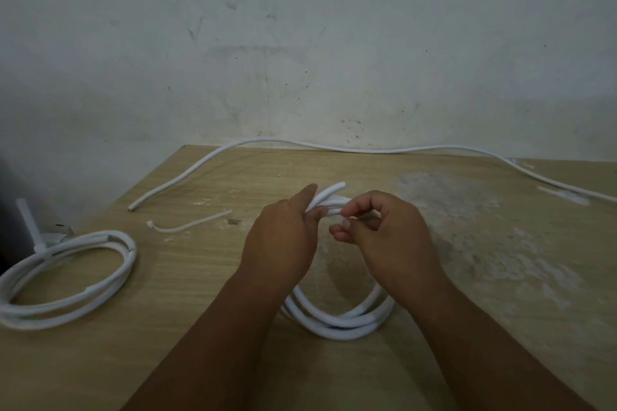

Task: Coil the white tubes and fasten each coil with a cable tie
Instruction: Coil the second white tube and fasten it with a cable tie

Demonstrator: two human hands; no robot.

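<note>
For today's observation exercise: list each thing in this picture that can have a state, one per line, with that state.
Left coil: wound, fastened with a cable tie.
Middle coil: wound, no tie visible, held at its top.
Long tube: uncoiled, along the table's far edge.
Loose cable tie: unfastened, lying flat.
Left hand: grips the middle coil.
Right hand: pinches its strands.

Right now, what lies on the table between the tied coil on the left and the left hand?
In the head view, one loose cable tie lies between the tied coil and the left hand, toward the far side.
</note>
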